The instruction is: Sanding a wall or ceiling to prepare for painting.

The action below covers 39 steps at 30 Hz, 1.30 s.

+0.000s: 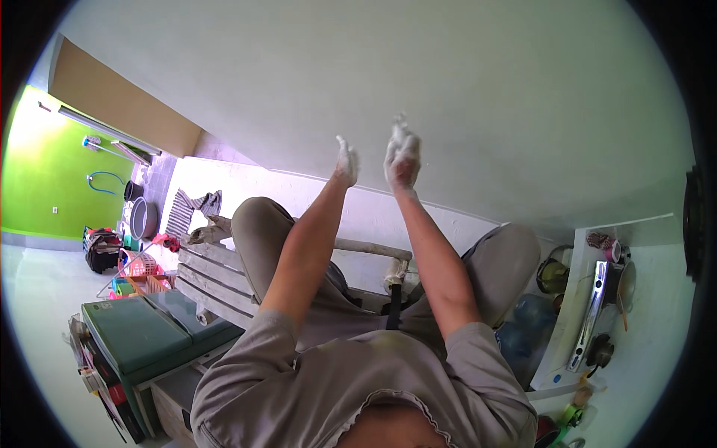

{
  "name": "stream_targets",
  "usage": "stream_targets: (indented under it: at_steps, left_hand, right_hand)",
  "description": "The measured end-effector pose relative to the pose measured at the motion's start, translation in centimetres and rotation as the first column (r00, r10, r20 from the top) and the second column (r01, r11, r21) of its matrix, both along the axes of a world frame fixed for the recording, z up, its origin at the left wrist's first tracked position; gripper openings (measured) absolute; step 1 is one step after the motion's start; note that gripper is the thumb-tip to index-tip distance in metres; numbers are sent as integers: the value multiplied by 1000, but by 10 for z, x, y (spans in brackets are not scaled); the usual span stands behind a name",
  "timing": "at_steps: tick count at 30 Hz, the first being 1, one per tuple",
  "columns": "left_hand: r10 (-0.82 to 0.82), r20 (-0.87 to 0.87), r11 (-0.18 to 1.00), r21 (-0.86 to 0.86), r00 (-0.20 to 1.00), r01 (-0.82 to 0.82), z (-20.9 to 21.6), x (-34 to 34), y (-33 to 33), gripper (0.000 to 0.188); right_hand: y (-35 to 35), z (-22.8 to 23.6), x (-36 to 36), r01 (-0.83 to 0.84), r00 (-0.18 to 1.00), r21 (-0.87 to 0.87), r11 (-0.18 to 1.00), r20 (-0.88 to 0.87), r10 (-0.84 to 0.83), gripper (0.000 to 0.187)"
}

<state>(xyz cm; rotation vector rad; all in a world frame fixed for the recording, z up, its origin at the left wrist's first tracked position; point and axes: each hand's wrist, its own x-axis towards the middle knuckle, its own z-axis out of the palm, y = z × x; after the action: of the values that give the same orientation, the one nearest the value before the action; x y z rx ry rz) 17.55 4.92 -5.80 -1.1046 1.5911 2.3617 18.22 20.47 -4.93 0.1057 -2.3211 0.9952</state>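
My left hand (347, 163) is raised in front of the pale wall (478, 89), seen nearly edge-on with a finger pointing up. Beside it, a little to the right and apart, my right hand (403, 155) is also up, its fingers loosely bent and slightly blurred at the tips. A white coating covers both hands, with bare skin showing on the back of the right one. I cannot tell what the white stuff is. Neither hand shows a thing in it. Below them are my bent knees and a wooden slatted seat (216, 272).
At the left stand a dark green chest-like box (138, 332), a grey basin (143, 218) and a pink basket (140, 263). A striped cloth (183, 213) lies on the white floor. To the right are blue water bottles (532, 313) and a counter with a silver stove (588, 317).
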Motion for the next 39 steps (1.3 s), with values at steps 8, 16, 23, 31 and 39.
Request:
stream_targets:
  at_steps: [8, 16, 23, 31, 39]
  left_hand:
    - [-170, 49, 971, -160, 984, 176, -56, 4, -101, 125]
    - [-424, -25, 890, 176, 905, 421, -75, 18, -47, 112]
    - [-324, 211, 874, -308, 922, 377, -60, 7, -27, 130]
    - [-462, 160, 803, -342, 872, 489, -61, 28, -48, 95]
    - [-546, 135, 767, -318, 827, 558, -60, 38, -41, 84]
  right_hand:
    - [-52, -5, 22, -36, 978, 44, 998, 207, 26, 34]
    - [-16, -60, 68, -515, 714, 241, 823, 651, 257, 70]
    - [-19, -58, 43, -430, 700, 82, 899, 659, 274, 61]
    - [-21, -70, 69, -452, 651, 75, 889, 709, 272, 64]
    - [-8, -101, 54, 14, 513, -580, 815, 703, 492, 38]
